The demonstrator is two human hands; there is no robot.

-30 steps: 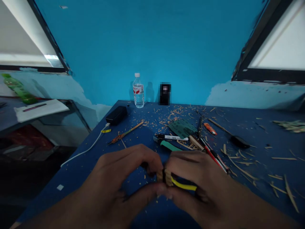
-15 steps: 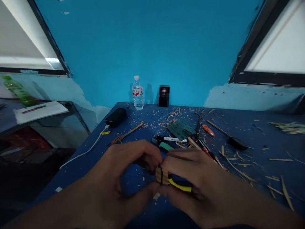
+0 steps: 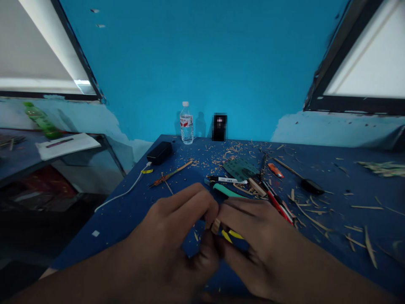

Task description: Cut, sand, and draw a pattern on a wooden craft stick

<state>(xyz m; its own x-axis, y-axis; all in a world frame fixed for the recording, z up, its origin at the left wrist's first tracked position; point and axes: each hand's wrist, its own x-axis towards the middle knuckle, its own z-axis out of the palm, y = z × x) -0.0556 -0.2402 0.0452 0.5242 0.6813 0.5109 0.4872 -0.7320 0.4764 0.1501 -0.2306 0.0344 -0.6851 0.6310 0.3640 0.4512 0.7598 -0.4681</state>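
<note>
Together, left hand (image 3: 182, 228) and right hand (image 3: 259, 240) clamp a small wooden piece (image 3: 215, 226), bare blue tabletop (image 3: 126, 219) left of the fingers

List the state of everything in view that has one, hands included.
Left hand: bent, fingertips pinched at the small wooden piece
Right hand: bent, pinching at the same piece
Small wooden piece: held off the table, partly covered by fingers
Clear water bottle: upright, capped
Green bottle: capped
White cable: plugged into the black box
Black box: lying flat, cable attached
</note>
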